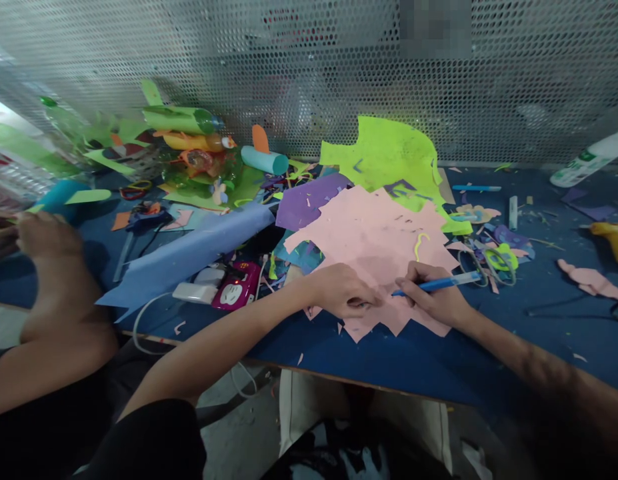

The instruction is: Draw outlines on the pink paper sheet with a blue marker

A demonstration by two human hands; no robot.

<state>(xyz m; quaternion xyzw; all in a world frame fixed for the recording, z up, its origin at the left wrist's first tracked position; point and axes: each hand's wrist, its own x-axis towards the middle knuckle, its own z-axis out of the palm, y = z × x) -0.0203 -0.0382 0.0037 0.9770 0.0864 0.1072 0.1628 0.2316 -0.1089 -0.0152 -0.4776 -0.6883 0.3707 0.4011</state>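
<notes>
A large pink sheet of paper (373, 233) with a jagged, zigzag-cut edge lies in front of me near the table's front edge. My right hand (436, 293) is closed around a blue pen (451, 280), its tip down at the pink paper. Just to the left, my left hand (341, 290) rests on the same sheet with bent fingers drawn together, their tips close to the pen's tip. Whatever may be under those fingertips is hidden. A thin yellow-green curled strip (421, 245) lies on the sheet above my right hand.
Lime-green paper (399, 150), purple paper (311, 200) and a blue sheet (199, 250) lie around. Left are a magenta power strip (239, 285) and another person's hand (49, 233). Scissors (493, 263), a yellow glue gun (611, 240) and a white bottle (591, 159) are right. A perforated metal panel (309, 80) stands behind.
</notes>
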